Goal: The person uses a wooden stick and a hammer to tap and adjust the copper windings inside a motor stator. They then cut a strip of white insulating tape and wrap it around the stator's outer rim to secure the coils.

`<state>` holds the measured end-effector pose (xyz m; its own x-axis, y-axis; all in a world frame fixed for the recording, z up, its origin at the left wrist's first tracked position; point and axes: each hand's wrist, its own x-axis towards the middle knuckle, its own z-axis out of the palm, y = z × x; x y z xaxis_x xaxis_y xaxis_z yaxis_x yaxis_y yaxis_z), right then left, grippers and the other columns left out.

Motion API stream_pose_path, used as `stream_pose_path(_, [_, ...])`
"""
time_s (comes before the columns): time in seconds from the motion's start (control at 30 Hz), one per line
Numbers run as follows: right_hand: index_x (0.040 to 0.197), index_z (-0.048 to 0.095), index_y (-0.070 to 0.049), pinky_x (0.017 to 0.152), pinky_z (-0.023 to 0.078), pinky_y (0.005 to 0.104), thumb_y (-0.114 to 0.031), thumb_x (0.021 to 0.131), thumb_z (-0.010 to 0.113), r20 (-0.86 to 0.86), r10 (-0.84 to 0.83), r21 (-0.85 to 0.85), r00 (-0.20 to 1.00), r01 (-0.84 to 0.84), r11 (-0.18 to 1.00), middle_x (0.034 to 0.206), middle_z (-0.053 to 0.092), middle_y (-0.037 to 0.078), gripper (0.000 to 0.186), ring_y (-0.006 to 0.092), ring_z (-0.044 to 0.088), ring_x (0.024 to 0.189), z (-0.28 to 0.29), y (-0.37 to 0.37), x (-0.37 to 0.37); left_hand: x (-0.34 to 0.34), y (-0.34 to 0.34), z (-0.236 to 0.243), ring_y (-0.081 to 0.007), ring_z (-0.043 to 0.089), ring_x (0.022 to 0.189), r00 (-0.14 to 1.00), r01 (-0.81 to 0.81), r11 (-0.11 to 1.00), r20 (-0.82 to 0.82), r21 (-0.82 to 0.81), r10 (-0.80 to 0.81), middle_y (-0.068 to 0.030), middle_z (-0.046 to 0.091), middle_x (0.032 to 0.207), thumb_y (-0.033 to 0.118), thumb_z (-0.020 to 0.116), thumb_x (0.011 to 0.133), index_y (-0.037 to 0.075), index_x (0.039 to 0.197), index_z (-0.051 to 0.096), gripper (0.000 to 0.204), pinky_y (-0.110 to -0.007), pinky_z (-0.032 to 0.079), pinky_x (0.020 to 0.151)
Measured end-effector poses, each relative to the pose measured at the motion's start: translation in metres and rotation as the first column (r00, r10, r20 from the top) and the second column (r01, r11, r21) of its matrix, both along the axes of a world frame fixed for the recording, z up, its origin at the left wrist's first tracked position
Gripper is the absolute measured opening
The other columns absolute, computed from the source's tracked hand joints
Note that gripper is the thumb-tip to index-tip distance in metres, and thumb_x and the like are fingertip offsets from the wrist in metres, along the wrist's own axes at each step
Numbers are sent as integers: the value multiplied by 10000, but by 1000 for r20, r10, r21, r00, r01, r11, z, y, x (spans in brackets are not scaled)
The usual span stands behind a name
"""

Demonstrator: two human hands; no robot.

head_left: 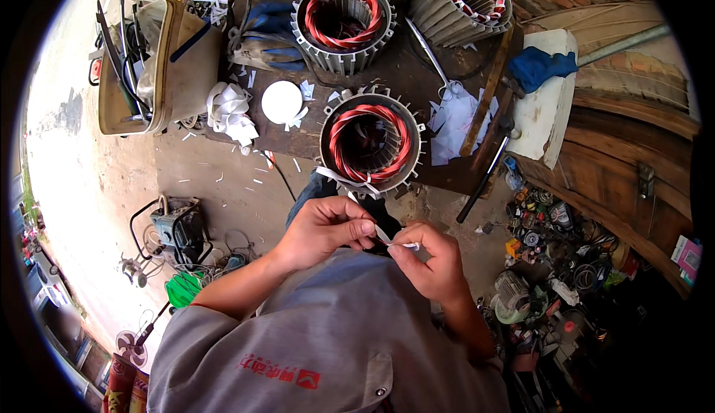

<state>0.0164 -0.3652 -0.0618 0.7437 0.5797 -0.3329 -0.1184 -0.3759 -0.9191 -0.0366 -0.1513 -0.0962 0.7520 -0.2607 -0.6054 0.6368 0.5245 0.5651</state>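
Note:
Close to my body, my left hand (326, 231) pinches a narrow white strip (382, 236) between thumb and forefinger. The right hand (430, 258) grips the same strip a little to the right, also in a pinch. Just beyond my fingers, at the bench's near edge, stands a finned grey motor stator (417, 143) with its open end up. A ring of red winding (339, 126) lines its opening. White banding lies along the near side of that ring and trails toward my hands. Whether it joins the pinched strip, I cannot tell.
Other finned stators (350, 57) stand at the back of the bench. Scissors (432, 52), white paper scraps (452, 126), a white disc (281, 102) and a tool bin (167, 78) surround the work. A hammer (484, 178) leans at right; motor parts (555, 256) pile on the floor.

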Motion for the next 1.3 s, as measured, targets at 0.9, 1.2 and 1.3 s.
stream_pose_path(0.9, [840,589,-2,483,393,214,-93,907,631,-405,-171,-183,898,103,978,640,572,-15,121,28,495,534,-9,26,96,-6,14,-13,-94,599,788,997,-59,994,-52,-92,55,-55,658,903,223,573,982,-7,1011,615,235,-250,508,742])
stream_pose_path(1.2, [854,600,-49,513,465,364,-17,786,667,499,366,-304,786,-237,923,727,568,92,101,288,588,587,1,35,80,-2,19,-1,-73,582,757,997,41,992,65,121,-50,-30,641,848,138,591,966,-12,991,612,154,-235,485,689])
stream_pose_path(1.3, [851,603,-55,520,473,377,-20,757,674,595,385,-308,706,-243,920,712,559,77,123,277,593,588,-11,33,67,31,35,14,-104,608,742,952,26,887,258,462,-163,-35,637,878,72,616,931,-3,1017,614,114,-259,491,641])
